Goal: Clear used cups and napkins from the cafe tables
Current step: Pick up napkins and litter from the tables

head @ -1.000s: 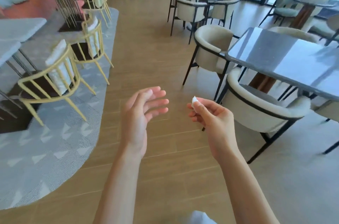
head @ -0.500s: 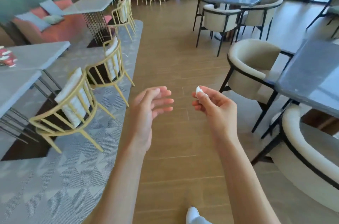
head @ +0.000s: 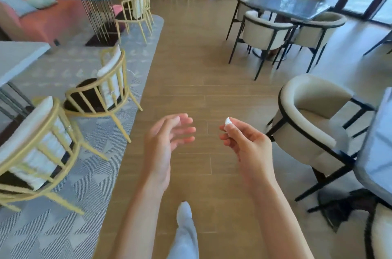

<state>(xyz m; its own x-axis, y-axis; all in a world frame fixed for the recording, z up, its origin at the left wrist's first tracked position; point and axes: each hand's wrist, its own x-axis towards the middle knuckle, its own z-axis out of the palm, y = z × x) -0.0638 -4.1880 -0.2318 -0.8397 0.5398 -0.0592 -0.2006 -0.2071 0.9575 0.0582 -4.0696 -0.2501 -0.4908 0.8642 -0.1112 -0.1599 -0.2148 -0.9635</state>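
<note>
Crumpled white paper napkin scrap (head: 228,121) pinched at right hand (head: 244,144) fingertips, left hand (head: 167,142) relaxed and empty beside it over wooden floor; disposal apparently pending, other surfaces unchecked.

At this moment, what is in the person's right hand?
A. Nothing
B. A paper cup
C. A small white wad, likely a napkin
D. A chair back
C: the right hand pinches a small white wad at its fingertips, only the tip showing, while the left hand is open and holds nothing.
</note>
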